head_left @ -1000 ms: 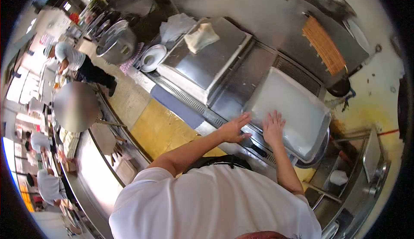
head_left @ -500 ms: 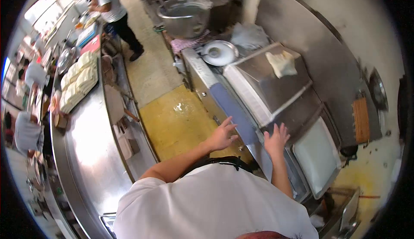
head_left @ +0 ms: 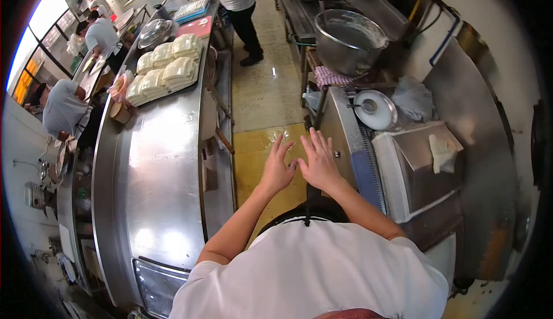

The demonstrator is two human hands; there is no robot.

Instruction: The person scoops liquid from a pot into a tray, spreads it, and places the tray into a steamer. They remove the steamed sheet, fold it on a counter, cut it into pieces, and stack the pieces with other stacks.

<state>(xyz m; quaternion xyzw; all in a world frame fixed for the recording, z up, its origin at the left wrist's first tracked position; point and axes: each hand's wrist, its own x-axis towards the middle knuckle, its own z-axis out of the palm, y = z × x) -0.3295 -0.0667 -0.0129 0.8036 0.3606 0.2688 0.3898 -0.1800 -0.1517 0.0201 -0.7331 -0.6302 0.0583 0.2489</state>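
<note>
My left hand (head_left: 279,168) is held out over the yellow floor (head_left: 249,159), fingers apart, with nothing in it. Close beside it, my right hand (head_left: 318,160) is also spread and bare, its thumb near the left thumb. To the right of the right hand is a steel counter with a blue cloth (head_left: 366,172) along its front edge. A steel box-shaped cover (head_left: 423,158) stands on that counter, and a pale cloth (head_left: 442,153) lies on top of it. Behind the cover are a round metal lid (head_left: 375,110) and a clear plastic bag (head_left: 412,99).
A long steel table (head_left: 164,181) runs along the left, bearing stacked plastic-wrapped packs (head_left: 167,68), a red board (head_left: 194,26) and a domed lid (head_left: 154,33). A large steel bowl (head_left: 351,45) stands ahead right. One person (head_left: 239,8) stands in the aisle; others work at left.
The view has turned, so the aisle now lies ahead and the steel cover farther right. My hands, apart over the counter's edge before, are now close together over the floor.
</note>
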